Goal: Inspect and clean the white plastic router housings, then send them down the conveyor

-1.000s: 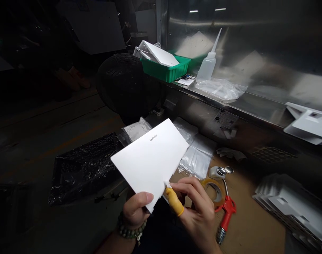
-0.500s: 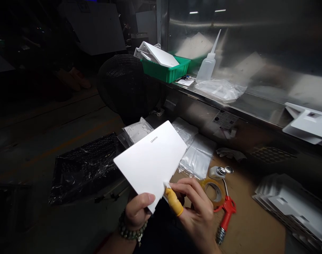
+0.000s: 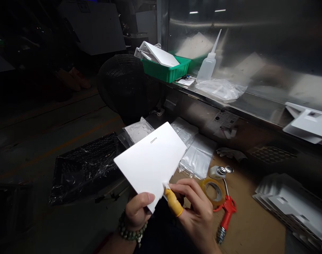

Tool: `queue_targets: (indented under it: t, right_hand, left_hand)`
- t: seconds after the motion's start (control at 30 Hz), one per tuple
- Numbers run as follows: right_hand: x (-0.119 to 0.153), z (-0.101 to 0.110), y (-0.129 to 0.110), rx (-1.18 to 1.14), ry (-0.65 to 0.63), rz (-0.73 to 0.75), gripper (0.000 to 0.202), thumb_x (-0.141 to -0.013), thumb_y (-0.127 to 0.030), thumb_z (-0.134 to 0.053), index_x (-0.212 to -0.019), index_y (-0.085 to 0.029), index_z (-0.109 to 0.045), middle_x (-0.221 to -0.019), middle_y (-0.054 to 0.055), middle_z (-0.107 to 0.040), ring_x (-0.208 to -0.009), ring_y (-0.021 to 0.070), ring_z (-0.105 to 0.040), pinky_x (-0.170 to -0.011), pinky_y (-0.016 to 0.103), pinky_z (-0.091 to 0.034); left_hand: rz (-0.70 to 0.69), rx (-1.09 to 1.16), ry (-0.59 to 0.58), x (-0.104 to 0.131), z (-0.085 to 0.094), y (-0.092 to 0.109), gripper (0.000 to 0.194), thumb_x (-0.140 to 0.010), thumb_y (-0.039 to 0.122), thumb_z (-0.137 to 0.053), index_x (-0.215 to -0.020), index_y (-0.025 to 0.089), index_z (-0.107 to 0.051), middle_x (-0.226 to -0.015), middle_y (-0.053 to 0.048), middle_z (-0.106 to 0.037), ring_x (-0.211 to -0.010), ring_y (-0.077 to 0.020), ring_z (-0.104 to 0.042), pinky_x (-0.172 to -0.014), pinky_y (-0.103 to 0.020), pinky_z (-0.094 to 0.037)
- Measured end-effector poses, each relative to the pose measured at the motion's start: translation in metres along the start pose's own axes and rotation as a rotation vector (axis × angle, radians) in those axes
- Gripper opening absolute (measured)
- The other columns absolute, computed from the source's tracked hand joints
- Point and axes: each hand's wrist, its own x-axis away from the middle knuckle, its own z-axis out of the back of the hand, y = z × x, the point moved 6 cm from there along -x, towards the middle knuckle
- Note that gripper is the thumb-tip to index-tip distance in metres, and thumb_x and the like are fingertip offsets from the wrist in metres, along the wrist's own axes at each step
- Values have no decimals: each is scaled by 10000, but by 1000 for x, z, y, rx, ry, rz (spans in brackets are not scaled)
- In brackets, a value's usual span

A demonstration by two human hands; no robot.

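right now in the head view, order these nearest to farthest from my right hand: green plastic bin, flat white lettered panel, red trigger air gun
1. Flat white lettered panel: immediately left of the right hand.
2. Red trigger air gun: on the brown tabletop, right of the hand.
3. Green plastic bin: far ahead, on the metal shelf.

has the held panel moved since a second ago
Yes, slightly. The held panel has shifted down in the view, its top corner now a little farther below the green bin.
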Motion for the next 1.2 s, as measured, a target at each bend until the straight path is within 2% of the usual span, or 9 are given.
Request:
queue_targets:
  t: [0.17, 0.3, 0.5, 0.6, 0.77, 0.83, 0.97, 1.1, 1.2]
  right_hand:
    - [2, -4, 3, 7, 7, 13, 264, -880, -33, -674, -1075, -207, -711, -903, 32, -612, -700, 109, -601, -563, 217, -491]
    - [5, 1, 6, -18, 21, -11, 282, -875, -42, -677, -1081, -228, -722, -906, 34, -619, -719, 130, -602, -579, 241, -492]
    - [21, 43, 35, -250, 349, -226, 108, -869, -155, -700, -934, -243, -698, -908, 28, -562, -692, 147, -561, -491, 245, -434]
    - [30, 47, 48, -322, 419, -295, 114, -873, -161, -694, -960, -231, -673, -1015, 38, -552, -646, 109, -555, -480, 242, -433]
    - [34, 29, 47, -438, 286, -292, 77, -956, -221, -582, -1005, -226, -642, -1008, 40, -592, -574, 84, -534, -498, 252, -451]
    - [34, 20, 43, -475, 194, -282, 91, -987, -246, -531, -1025, -241, -614, -995, 42, -644, -556, 87, -530, -523, 259, -471]
    - [34, 4, 35, -463, 49, -239, 147, -1020, -376, -478, -1015, -256, -561, -1144, 96, -709, -553, 110, -558, -578, 305, -511]
    - [28, -6, 23, -361, -80, -79, 195, -1000, -446, -491, -1030, -262, -546, -1239, 136, -711, -616, 173, -645, -670, 390, -554]
    - [20, -18, 9, -260, -274, 74, 159, -978, -371, -527, -1093, -261, -530, -1380, 162, -658, -583, 162, -653, -621, 343, -533]
  left_hand:
    - [-63, -75, -33, 0, 1, 2, 688, -497, 138, -683, -1177, 234, -721, -1145, -64, -770, -1069, -408, -706, -937, -524, -601]
    - [-41, -36, 26, 0, 0, 3, 734, -469, 131, -660, -1193, 240, -712, -1143, -61, -774, -1070, -406, -706, -930, -518, -603]
    - [81, 125, 204, -12, 1, 19, 712, -561, 143, -576, -1261, 235, -672, -993, -44, -809, -855, -318, -758, -919, -528, -598]
    - [190, 195, 237, -16, 3, 22, 697, -615, 153, -523, -1300, 199, -645, -867, -50, -811, -760, -291, -758, -912, -532, -595]
    - [269, 235, 240, -16, 6, 24, 716, -629, 172, -495, -1334, 153, -618, -798, -76, -801, -760, -301, -761, -897, -524, -596]
    - [262, 240, 235, -16, 6, 25, 730, -623, 170, -495, -1344, 166, -611, -817, -73, -805, -775, -303, -764, -902, -521, -595]
    - [185, 220, 182, -14, 3, 26, 750, -605, 170, -517, -1348, 200, -611, -954, -63, -816, -820, -308, -766, -931, -520, -586]
    - [55, 172, 106, -10, -1, 31, 802, -537, 168, -557, -1333, 242, -621, -1134, -59, -791, -943, -335, -752, -945, -515, -587]
    - [18, 137, 48, -8, -5, 33, 839, -486, 156, -573, -1315, 264, -629, -1205, -53, -766, -1042, -365, -724, -941, -517, -593]
